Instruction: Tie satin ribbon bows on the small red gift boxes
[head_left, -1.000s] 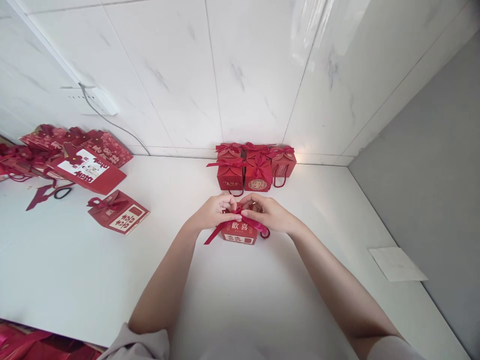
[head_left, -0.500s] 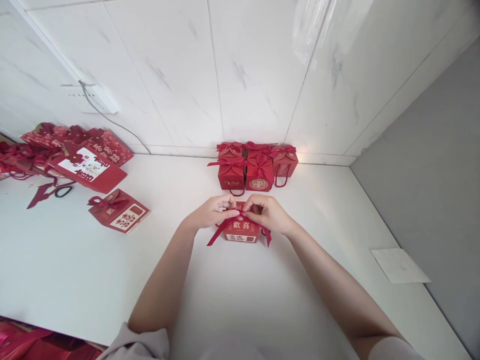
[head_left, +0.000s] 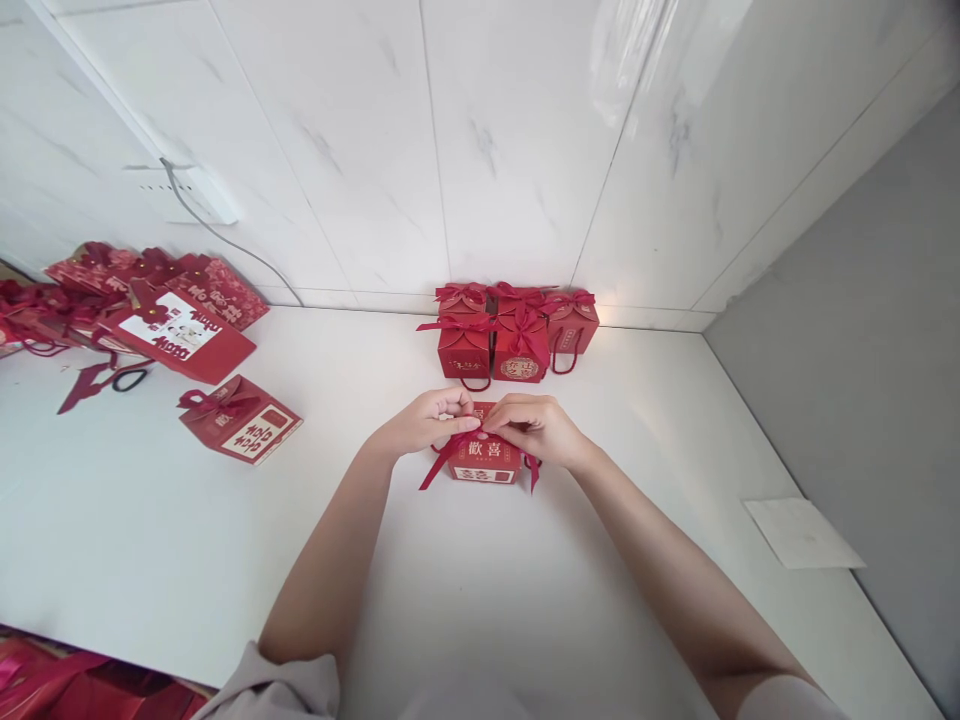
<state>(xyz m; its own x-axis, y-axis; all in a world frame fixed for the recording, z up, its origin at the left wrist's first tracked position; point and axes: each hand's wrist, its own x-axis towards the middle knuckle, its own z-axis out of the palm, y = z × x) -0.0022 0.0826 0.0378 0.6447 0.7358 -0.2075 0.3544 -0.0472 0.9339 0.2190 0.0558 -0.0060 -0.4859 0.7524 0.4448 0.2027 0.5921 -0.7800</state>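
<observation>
A red gift box [head_left: 484, 466] with white lettering stands on the white table in front of me. A dark red ribbon [head_left: 434, 472] crosses its top, and its loose ends hang down at both sides. My left hand [head_left: 427, 421] pinches the ribbon at the upper left of the box. From the right, my right hand [head_left: 541, 427] has its thumb and fingers pressed together on the ribbon close to the knot. The fingertips of both hands nearly meet and partly hide the knot.
Several ribboned red boxes [head_left: 517, 355] stand against the tiled wall. To the left lie a single red box [head_left: 244, 420] and a pile of red gift bags [head_left: 191, 335]. A white square sheet [head_left: 802, 532] lies at right. More red items [head_left: 97, 690] show at bottom left.
My right hand's fingers have shifted slightly on the ribbon, closing up near the knot. My left hand keeps its pinch, and the box stays in place.
</observation>
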